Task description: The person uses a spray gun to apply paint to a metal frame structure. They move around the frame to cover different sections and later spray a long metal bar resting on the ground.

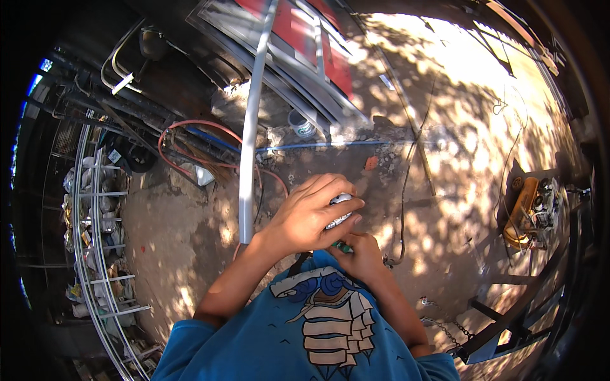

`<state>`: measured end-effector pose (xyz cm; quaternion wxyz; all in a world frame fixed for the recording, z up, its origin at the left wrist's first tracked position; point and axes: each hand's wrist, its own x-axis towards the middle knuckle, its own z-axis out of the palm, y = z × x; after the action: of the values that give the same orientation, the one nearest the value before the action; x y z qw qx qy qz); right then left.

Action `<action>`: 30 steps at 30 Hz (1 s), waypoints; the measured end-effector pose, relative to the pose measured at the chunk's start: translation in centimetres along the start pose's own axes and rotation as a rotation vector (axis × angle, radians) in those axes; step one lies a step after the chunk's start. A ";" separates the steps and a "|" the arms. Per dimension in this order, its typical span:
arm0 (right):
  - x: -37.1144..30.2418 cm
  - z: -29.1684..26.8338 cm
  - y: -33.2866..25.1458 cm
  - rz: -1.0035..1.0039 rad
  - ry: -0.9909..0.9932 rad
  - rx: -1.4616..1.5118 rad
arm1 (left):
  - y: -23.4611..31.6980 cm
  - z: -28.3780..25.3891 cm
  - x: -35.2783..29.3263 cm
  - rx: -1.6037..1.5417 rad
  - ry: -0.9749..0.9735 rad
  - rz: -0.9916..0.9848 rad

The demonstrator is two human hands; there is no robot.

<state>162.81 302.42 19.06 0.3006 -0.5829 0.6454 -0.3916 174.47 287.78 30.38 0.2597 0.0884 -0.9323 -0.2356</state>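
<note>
In front of my chest, my left hand [311,213] is closed round a small silvery, rounded thing [338,213]; its fingers cover most of it. Just below and to the right, my right hand [361,255] grips a green thing [342,247], of which only a small part shows between the fingers. The two hands nearly touch. Whether the silvery and green parts belong to one tool, I cannot tell. Close to my left wrist stands the lower end of a long grey metal tube [249,159], apart from the fingers.
A pinkish hose [164,136] loops on the ground at left, near a white bucket [302,124]. Red and grey metal panels [318,51] lean at the back. A ladder-like metal frame [95,254] stands left, a yellow machine [526,206] right. A chain [445,327] lies lower right.
</note>
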 end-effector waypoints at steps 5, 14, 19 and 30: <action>0.0 0.2 0.1 0.001 0.014 -0.006 | 0.1 0.5 -0.6 0.083 -0.029 0.002; -0.3 0.1 0.0 0.015 -0.007 0.072 | -2.2 -1.0 -1.2 -0.356 0.034 -0.469; -0.7 0.6 0.1 -0.045 0.040 -0.001 | -5.0 -1.3 -1.8 -0.738 -0.499 -0.779; -2.1 1.1 1.3 -0.085 0.047 -0.033 | -5.1 -0.2 -3.1 -0.824 -0.571 -0.851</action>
<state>163.38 304.34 17.27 0.2590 -0.6053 0.6332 -0.4069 177.46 284.16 26.66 -0.1011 0.2765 -0.6816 -0.6698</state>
